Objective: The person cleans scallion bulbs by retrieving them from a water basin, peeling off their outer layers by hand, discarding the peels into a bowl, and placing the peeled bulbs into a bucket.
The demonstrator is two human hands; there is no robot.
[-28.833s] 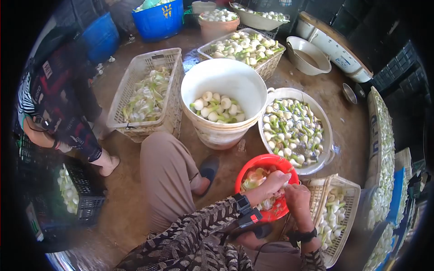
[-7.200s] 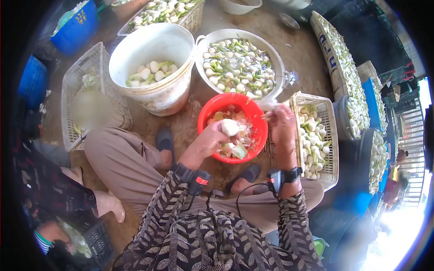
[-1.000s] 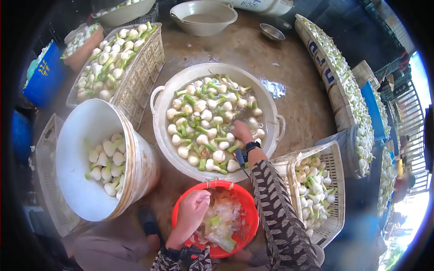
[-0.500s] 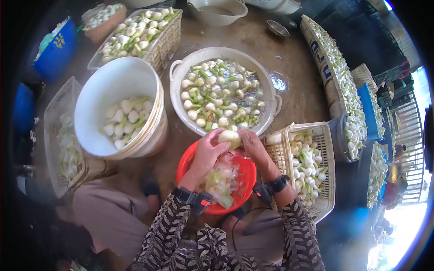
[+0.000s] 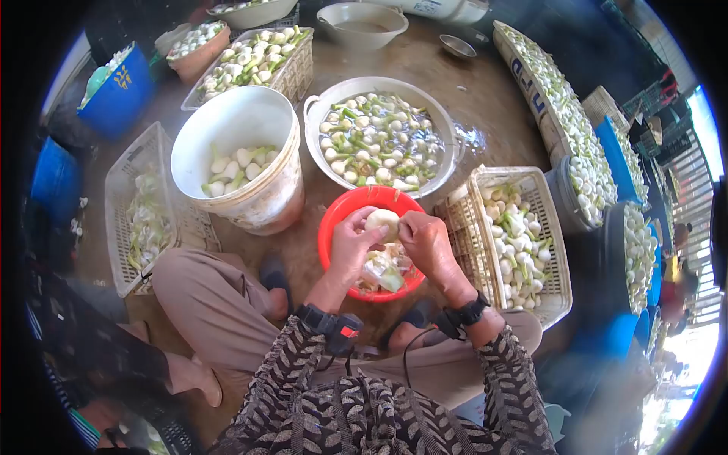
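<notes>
My left hand (image 5: 355, 241) is closed round a pale white bulb (image 5: 382, 223), onion or garlic by its look. My right hand (image 5: 425, 241) presses its curled fingers and thumb against the right side of the same bulb; any skin pinched there is too small to make out. Both hands are over a red basin (image 5: 329, 227), where loose peelings (image 5: 383, 271) lie. Just beyond it, a wide grey-white tub (image 5: 315, 125) holds water and many bulbs with green stems.
Left of the basin stands a white bucket (image 5: 262, 199) with bulbs inside. A crate of bulbs (image 5: 560, 280) is at right, another crate (image 5: 298, 74) farther back, and a crate of peelings (image 5: 114, 227) at left. Another person's foot (image 5: 199, 379) shows at lower left.
The view has shifted, bringing my legs and the other person's foot into sight. Both hands remain at the bulb, now held more directly above the red basin.
</notes>
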